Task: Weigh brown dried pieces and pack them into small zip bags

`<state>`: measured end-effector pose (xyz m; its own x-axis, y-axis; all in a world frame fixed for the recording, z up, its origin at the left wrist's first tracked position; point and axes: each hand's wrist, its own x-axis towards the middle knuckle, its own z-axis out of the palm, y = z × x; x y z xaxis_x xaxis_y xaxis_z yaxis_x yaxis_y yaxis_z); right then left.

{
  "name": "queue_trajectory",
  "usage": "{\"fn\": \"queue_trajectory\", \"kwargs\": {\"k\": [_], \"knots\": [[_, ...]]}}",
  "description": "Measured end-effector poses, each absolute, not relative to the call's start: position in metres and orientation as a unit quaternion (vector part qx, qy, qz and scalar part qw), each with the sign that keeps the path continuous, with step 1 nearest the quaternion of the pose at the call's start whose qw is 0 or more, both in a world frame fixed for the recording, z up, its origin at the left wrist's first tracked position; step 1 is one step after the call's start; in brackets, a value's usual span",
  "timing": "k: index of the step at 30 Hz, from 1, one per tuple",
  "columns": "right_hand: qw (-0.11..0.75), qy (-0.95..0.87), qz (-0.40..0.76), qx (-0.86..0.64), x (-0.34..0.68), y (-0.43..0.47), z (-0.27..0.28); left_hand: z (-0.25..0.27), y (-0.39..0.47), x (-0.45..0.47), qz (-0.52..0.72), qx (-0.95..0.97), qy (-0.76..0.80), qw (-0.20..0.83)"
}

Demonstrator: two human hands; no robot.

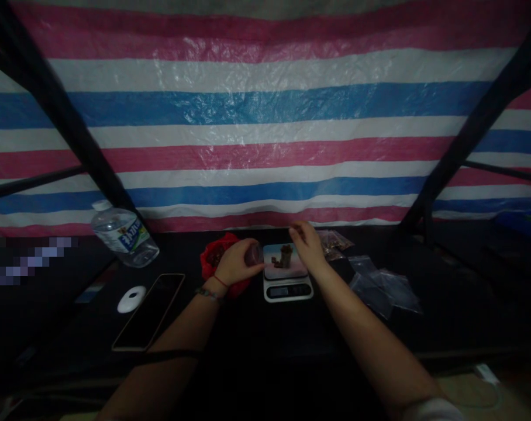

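Note:
My left hand (237, 262) is closed around a small clear plastic cup (254, 252), tilted at the left edge of a white digital scale (287, 292). On the scale's platform stands a dark brownish upright clump (285, 256), with a few small brown pieces (275, 262) beside it. My right hand (308, 241) is over the platform's right side, fingers bent together; whatever they may pinch is too small and dark to tell. Under and behind my left hand lies an open red bag (209, 256) with dark brown pieces in it.
Right of the scale lie a clear bag of small brown pieces (334, 242) and several flat clear zip bags (386, 289). Leftward are a phone (149, 313), a white rounded device (131, 299) and a large plastic bottle (125, 234). Black metal legs (79, 137) frame a striped tarp (265, 111).

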<state>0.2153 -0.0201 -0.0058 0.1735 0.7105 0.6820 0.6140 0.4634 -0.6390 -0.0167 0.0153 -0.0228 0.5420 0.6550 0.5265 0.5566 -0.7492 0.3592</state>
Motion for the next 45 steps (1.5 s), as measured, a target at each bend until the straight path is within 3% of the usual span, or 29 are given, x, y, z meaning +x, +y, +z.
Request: {"fn": "queue_trajectory", "kwargs": {"k": [7, 15, 25, 45], "knots": [[0.476, -0.668, 0.147, -0.552, 0.247, -0.004, -0.05, -0.024, 0.026, 0.013, 0.315, 0.871, 0.36, 0.117], [0.366, -0.718, 0.111, -0.582, 0.244, -0.009, -0.063, -0.045, 0.021, 0.013, 0.311, 0.869, 0.355, 0.149], [0.448, -0.682, 0.157, -0.557, 0.233, -0.018, -0.046, -0.048, 0.012, 0.018, 0.32, 0.861, 0.368, 0.141], [0.442, -0.756, 0.129, -0.465, 0.221, -0.027, -0.038, -0.047, 0.009, 0.022, 0.345, 0.84, 0.38, 0.178]]}}
